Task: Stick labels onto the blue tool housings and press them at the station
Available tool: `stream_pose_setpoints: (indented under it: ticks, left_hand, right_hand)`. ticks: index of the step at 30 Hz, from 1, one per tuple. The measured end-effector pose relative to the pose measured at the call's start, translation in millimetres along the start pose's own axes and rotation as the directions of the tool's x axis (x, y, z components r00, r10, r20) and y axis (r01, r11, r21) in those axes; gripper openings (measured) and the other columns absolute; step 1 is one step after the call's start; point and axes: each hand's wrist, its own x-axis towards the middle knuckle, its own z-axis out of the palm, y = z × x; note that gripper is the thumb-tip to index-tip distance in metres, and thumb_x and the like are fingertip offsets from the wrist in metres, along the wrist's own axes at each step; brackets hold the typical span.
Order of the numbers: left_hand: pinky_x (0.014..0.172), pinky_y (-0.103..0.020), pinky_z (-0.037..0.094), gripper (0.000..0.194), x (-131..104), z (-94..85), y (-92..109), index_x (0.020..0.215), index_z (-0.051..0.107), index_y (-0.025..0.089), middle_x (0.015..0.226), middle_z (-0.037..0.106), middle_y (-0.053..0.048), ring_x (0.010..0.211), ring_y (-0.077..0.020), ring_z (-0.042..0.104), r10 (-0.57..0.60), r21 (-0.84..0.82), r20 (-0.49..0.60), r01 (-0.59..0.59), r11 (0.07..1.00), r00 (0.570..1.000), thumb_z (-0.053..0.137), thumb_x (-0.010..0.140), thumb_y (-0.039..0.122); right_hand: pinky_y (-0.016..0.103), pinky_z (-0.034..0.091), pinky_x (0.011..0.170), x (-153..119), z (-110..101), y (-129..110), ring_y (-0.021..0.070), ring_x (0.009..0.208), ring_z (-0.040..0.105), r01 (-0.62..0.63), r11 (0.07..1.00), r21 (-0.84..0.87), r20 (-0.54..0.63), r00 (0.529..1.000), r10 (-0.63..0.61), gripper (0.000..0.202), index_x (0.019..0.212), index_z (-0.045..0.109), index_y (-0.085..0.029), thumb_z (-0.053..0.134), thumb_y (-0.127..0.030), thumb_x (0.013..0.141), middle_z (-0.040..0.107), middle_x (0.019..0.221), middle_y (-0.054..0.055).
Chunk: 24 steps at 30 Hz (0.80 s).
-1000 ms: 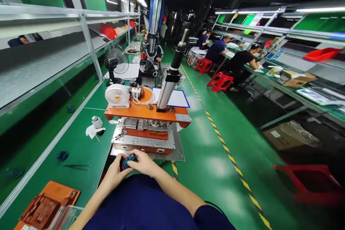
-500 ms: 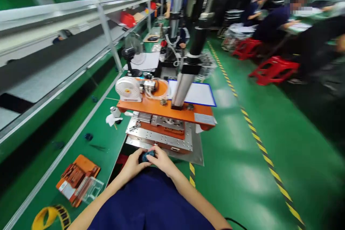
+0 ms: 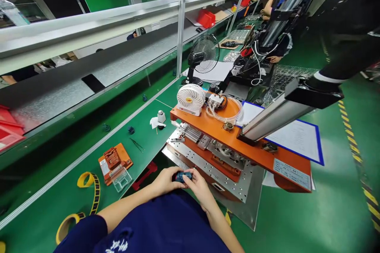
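Observation:
Between both hands, close to my body, is a small dark blue part (image 3: 183, 176) with black areas; its exact kind I cannot make out. My left hand (image 3: 166, 181) grips its left end, thumb in front and fingers behind. My right hand (image 3: 197, 184) pinches the right side, with the thumb across its face. Just beyond the hands stands an orange press machine (image 3: 208, 114) on a perforated metal base (image 3: 204, 162). To the left on the green bench lie an orange fixture (image 3: 115, 160) with a clear flap, tweezers (image 3: 137, 145) and a similar small dark part (image 3: 131, 130).
A white fan (image 3: 190, 99) and coiled tubing (image 3: 228, 110) sit on the press. Beside it stand a small bottle (image 3: 161, 116) and a white cloth (image 3: 154, 122). A yellow tape strip (image 3: 95, 193) curls at lower left. A conveyor (image 3: 118, 65) with a phone (image 3: 93, 83) runs along the left.
My view has swung left, so the bench and press appear further right. Both hands still hold the blue part, which now shows more of its long side.

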Motion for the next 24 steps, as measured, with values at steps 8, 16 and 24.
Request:
stream_pose_setpoints:
  ticks: [8,16,24]
  left_hand:
    - [0.088,-0.032,0.051,0.052,1.9,-1.2,0.5,0.116,0.071,0.019,0.110,0.073,-0.008,0.100,-0.0259,0.068,0.006,0.022,0.015,-0.007,1.000,1.000,0.082,0.073,0.047]
    - [0.103,-0.036,0.048,0.053,5.6,-3.6,-18.1,0.126,0.065,0.020,0.125,0.070,-0.008,0.115,-0.0261,0.065,0.031,0.048,0.109,-0.037,0.998,0.994,0.077,0.079,0.042]
    - [0.101,-0.042,0.051,0.053,16.0,0.7,-28.2,0.126,0.064,0.020,0.124,0.071,-0.009,0.110,-0.0270,0.067,0.050,0.098,0.186,-0.069,0.993,0.981,0.072,0.079,0.043]
  right_hand:
    - [0.036,0.056,0.074,-1.0,-1.6,1.6,0.0200,0.083,0.066,0.008,1.000,-0.003,0.004,1.000,-0.008,0.048,0.103,0.057,-0.020,0.073,-0.058,0.079,0.066,0.096,0.006]
    - [0.032,0.056,0.069,-6.2,4.4,2.6,0.0159,0.077,0.065,0.018,0.997,0.077,-0.101,0.995,-0.010,0.052,0.100,0.057,-0.019,0.079,-0.056,0.071,0.064,0.092,0.002]
    - [0.027,0.056,0.062,-10.6,-1.3,12.6,0.0106,0.062,0.063,-0.001,0.989,0.149,-0.162,0.986,0.026,0.057,0.100,0.055,-0.019,0.084,-0.053,0.064,0.062,0.082,-0.003]
